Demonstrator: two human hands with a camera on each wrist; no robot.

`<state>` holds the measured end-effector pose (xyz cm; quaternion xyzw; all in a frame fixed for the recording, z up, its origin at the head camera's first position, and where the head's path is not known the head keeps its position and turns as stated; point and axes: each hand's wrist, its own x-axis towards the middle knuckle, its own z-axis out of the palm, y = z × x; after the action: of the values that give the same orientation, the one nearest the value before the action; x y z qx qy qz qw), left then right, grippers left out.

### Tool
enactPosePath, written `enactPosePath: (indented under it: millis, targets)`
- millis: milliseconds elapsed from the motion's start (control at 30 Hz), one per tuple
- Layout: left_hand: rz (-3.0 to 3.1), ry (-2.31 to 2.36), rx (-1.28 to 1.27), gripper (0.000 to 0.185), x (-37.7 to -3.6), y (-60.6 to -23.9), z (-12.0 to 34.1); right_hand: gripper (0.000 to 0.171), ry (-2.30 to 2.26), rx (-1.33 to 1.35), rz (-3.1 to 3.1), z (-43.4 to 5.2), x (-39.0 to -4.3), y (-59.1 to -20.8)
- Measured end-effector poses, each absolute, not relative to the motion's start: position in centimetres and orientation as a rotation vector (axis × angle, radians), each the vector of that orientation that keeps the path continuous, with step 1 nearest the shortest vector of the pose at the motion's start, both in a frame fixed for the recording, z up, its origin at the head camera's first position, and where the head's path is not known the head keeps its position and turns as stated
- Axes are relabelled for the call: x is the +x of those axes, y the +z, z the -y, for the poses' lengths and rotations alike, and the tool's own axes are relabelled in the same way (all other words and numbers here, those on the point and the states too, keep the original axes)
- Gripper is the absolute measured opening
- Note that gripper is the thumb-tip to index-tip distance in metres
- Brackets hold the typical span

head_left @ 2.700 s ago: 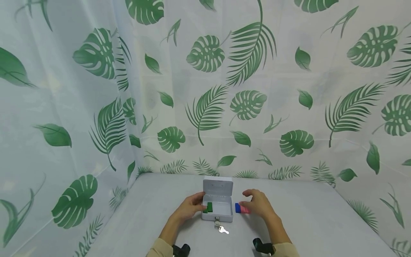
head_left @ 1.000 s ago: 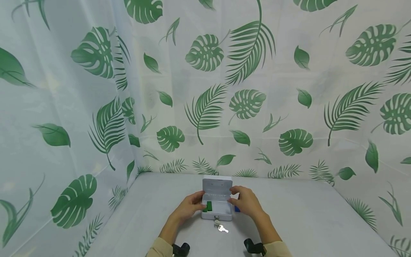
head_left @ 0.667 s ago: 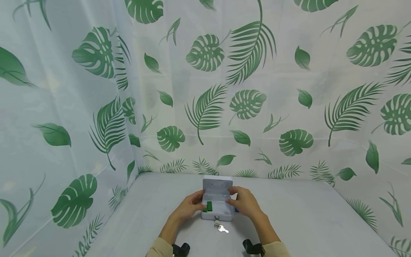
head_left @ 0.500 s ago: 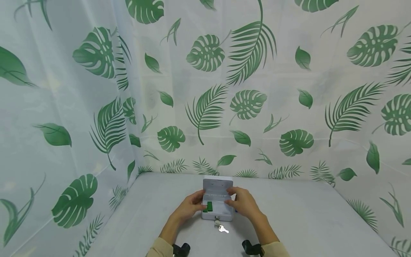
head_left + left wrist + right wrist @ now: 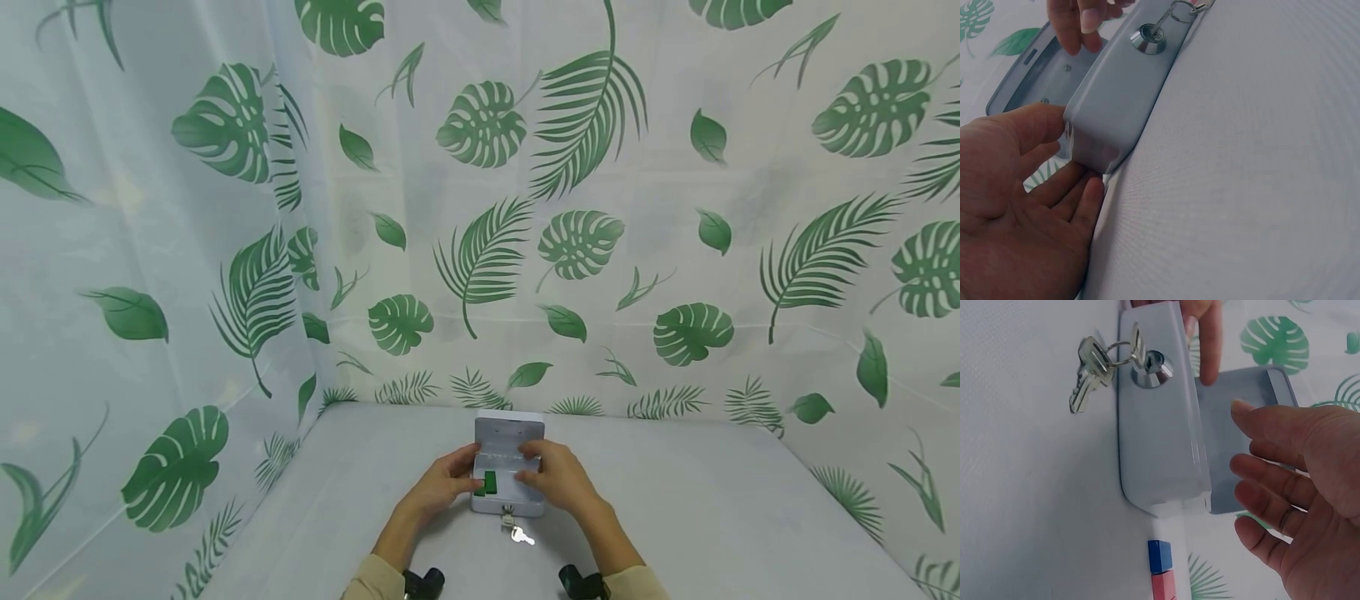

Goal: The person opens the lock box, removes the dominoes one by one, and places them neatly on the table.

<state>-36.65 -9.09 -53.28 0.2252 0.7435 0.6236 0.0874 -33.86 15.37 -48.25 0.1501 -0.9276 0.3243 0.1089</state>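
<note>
Right hand [image 5: 553,482] now over cash box [image 5: 508,467]; blocks [image 5: 1161,570] left.

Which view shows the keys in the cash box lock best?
Right wrist: the keys hang on a ring from the lock of the cash box, large and unobstructed. Left wrist catches only the lock and part of the ring at the top edge. Head shows them as small and distant.

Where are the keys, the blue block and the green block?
keys [image 5: 1090,376], right wrist view, on the hanging key blades.
blue block [image 5: 1160,556], right wrist view, its top face.
green block [image 5: 489,482], head view, its visible front face.
</note>
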Motion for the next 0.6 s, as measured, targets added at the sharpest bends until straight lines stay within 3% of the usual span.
enactPosePath:
  millis: [600]
  targets:
    - [-2.193,1.882,0.672,0.067,-36.8,-53.4,9.1,0.044,0.968,0.572,2.731,-14.3,-33.6,-48.4]
